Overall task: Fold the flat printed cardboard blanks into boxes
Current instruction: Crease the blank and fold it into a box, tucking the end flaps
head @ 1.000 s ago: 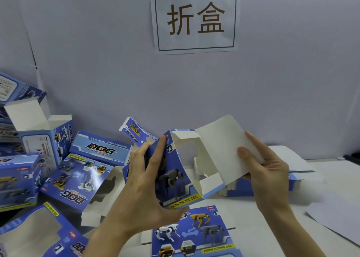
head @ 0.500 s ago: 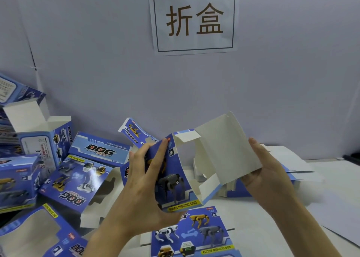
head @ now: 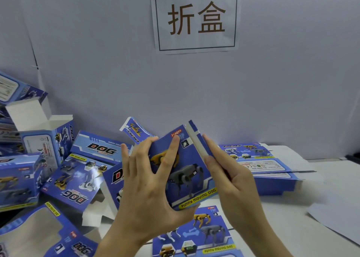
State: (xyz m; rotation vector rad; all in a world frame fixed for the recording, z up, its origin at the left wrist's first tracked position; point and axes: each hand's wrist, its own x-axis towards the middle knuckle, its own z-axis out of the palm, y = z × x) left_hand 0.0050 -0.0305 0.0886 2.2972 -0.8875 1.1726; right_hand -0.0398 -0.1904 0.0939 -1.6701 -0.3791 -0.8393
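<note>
I hold a blue printed box (head: pixel 190 171) with robot-dog pictures above the table, in the middle of the view. My left hand (head: pixel 150 184) grips its left side, thumb under the bottom edge and fingers spread over the printed front. My right hand (head: pixel 229 179) lies with straight fingers against the box's right side, pressing the white-edged flap (head: pixel 196 142) shut. A flat blank (head: pixel 196 233) lies on the table right below the box. More flat blanks (head: pixel 266 165) are stacked at the right, behind my right hand.
Several folded boxes (head: pixel 44 143) and loose blue blanks (head: pixel 72 180) are piled at the left, against the grey wall. A paper sign (head: pixel 195 17) hangs on the wall. A white sheet (head: pixel 335 217) lies at the right of the white table (head: pixel 292 227).
The large white flap that stood open at the box's right side has been folded in. My right hand moved left and now presses flat against the shut side.
</note>
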